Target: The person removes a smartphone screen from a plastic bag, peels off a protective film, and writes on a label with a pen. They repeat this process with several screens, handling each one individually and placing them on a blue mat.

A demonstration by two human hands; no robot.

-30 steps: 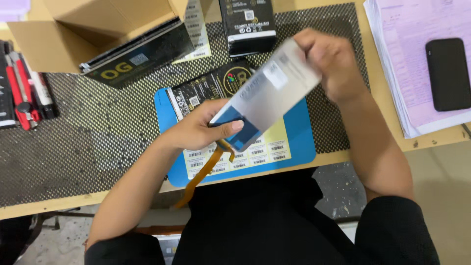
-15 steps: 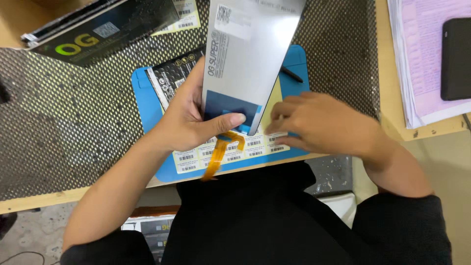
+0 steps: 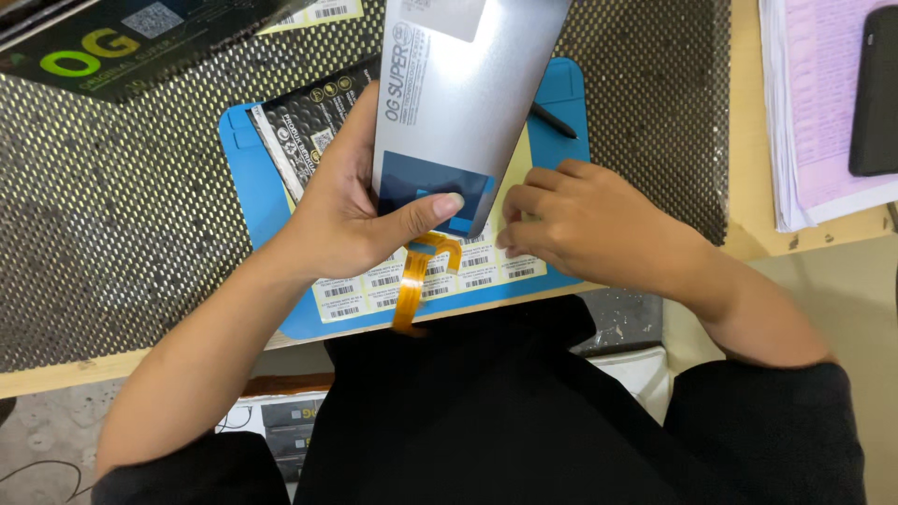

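My left hand (image 3: 360, 210) grips a flat silver phone screen panel (image 3: 458, 93) by its lower end, thumb pressed on a dark blue patch. An orange flex cable (image 3: 416, 285) hangs from the panel's bottom edge. My right hand (image 3: 585, 220) rests just right of the panel's lower corner, fingers curled, its fingertips on a sheet of barcode stickers (image 3: 426, 281). The stickers lie on a blue work mat (image 3: 267, 201). Whether the right fingers pinch a sticker is hidden.
A black perforated mat (image 3: 122, 215) covers the wooden bench. A black printed package (image 3: 304, 126) lies on the blue mat's left part, a black pen-like tool (image 3: 555, 122) at its right. A dark box (image 3: 131, 37) sits far left; papers (image 3: 818, 103) with a black phone (image 3: 876, 93) at right.
My right hand let go of the panel's top and came down to the sticker sheet. The panel now stands more upright in my left hand.
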